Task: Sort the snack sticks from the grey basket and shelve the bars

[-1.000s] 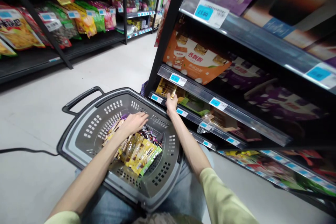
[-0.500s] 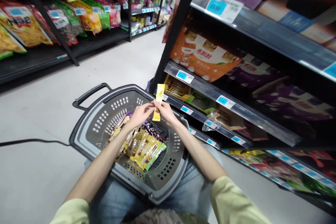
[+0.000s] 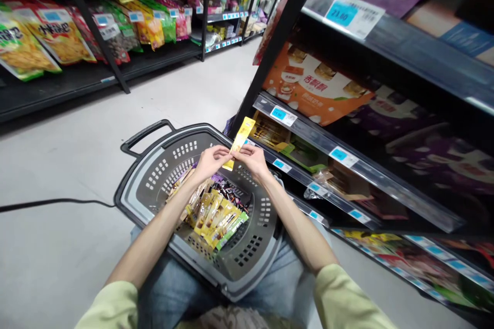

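Observation:
A slim yellow sachet (image 3: 243,133) is pinched between my two hands above the far side of the basket, tilted with its top to the right. My left hand (image 3: 212,160) grips its lower part with the fingertips. On the other side, my right hand (image 3: 251,159) has its thumb and fingers closed on the same sachet. Below them, the grey shopping basket (image 3: 162,221) rests against my legs. Inside lie several yellow sachets (image 3: 216,216), a green one (image 3: 232,230) and dark purple ones (image 3: 228,191); my left forearm hides part of the pile.
To the right stands a black shelf with an orange drink carton (image 3: 309,87) and opened boxes of sachets (image 3: 270,131) lower down. Bagged snacks (image 3: 57,33) fill the shelf at the left. A black cord (image 3: 62,200) runs over the pale floor to the basket.
The sachet has gone from nearly upright to leaning right. My left hand has closed in on its lower part. The whole view has shifted slightly.

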`<state>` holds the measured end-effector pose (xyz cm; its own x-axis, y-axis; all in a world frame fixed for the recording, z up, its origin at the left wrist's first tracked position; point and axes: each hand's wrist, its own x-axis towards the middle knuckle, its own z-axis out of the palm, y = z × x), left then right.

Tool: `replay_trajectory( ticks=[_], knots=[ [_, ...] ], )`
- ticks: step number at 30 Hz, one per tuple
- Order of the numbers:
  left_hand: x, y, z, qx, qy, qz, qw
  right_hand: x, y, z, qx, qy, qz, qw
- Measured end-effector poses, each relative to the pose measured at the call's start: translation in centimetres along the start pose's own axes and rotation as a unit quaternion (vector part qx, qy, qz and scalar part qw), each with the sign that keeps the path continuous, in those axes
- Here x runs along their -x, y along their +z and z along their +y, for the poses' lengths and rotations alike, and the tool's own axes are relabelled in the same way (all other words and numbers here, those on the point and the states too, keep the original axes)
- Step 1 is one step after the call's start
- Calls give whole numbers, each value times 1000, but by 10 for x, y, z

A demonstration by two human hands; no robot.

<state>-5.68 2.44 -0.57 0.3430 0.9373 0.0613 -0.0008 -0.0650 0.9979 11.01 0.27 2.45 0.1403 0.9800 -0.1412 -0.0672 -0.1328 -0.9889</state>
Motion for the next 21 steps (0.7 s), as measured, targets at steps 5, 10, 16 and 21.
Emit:
replay_trajectory(
  ticks=[5, 10, 16, 21],
  knots=[
    [0, 1, 0, 22, -23, -24, 999, -3, -2, 3, 15, -25, 33, 999],
    [1, 3, -2, -2, -46, -51, 998, 0, 0, 1, 36, -45, 9, 998],
    [3, 2, 1, -26, -34, -55, 998, 5, 3, -3, 38, -62, -6, 997],
    [4, 4, -2, -29, -15, -38, 999, 4, 7, -1, 43, -70, -15, 997]
  ],
)
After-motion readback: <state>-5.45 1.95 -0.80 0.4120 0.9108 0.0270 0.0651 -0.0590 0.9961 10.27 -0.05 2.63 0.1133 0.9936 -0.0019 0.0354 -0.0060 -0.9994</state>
